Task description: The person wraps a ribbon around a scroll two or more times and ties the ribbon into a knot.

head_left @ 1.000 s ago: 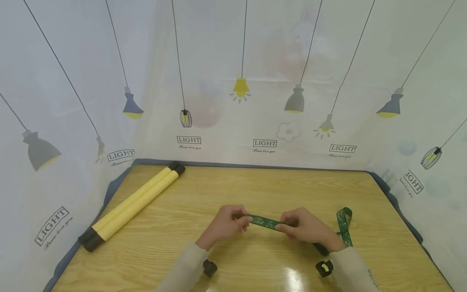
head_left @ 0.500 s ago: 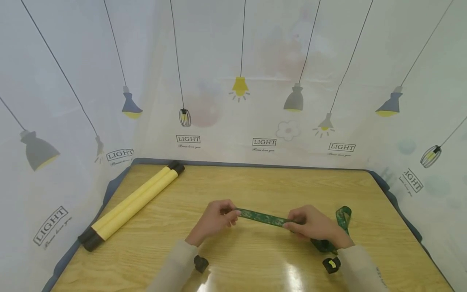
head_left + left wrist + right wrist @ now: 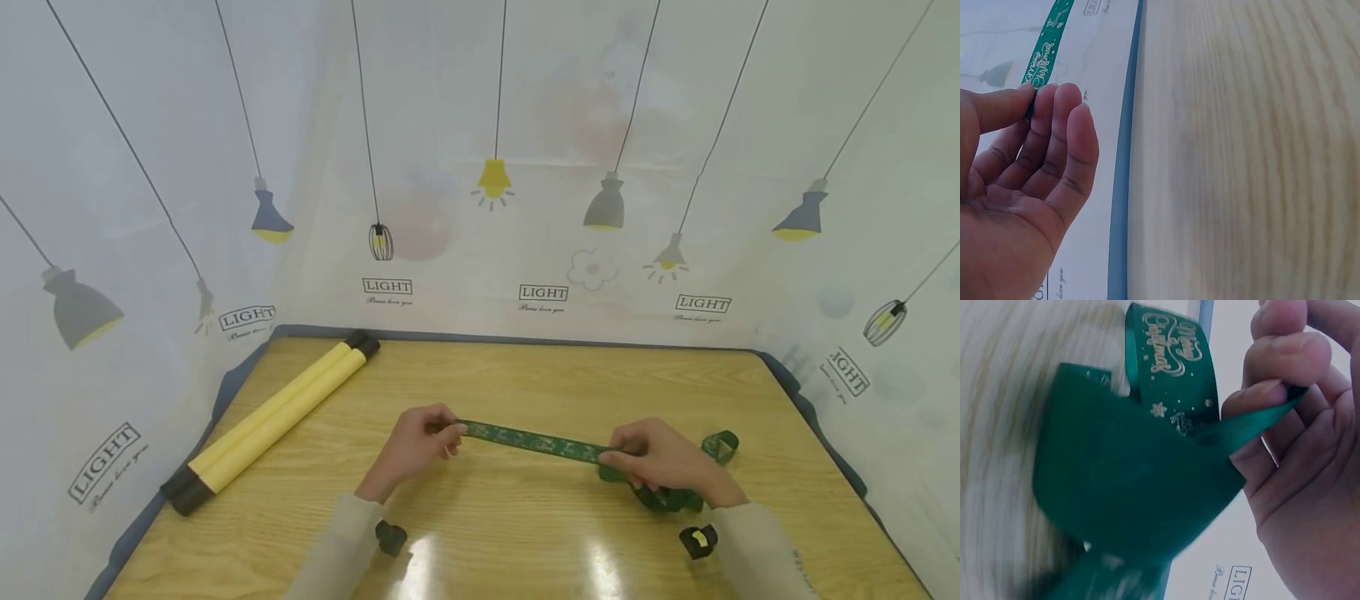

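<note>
Christmas ribbon (image 3: 532, 440), green with pale metallic print, runs as a nearly straight, slightly slanted band between the left hand (image 3: 412, 446) and the right hand (image 3: 660, 454). Left hand: the thumb and index finger pinch the band at its left extremity; the other fingers curl loosely beside the grip, as the left wrist view shows. Right hand: the thumb and fingers pinch the band's opposite end, past which the ribbon continues as slack. Part of this slack hangs in folds just below the right hand; a further loop shows beyond the right wrist, on its outer side. Lettering reading "Merry Christmas" is legible on a fold near the right fingers in the right wrist view. Beneath both hands extends a wood-grained tabletop (image 3: 510, 383). Two yellow rolls (image 3: 277, 421) with black ends lie side by side, well apart from the left hand, on its outer side. Beyond the hands rises a white backdrop (image 3: 442, 92) printed with hanging lamps and the word "LIGHT". Pale sleeves (image 3: 330, 542) cover both forearms behind the wrists.
</note>
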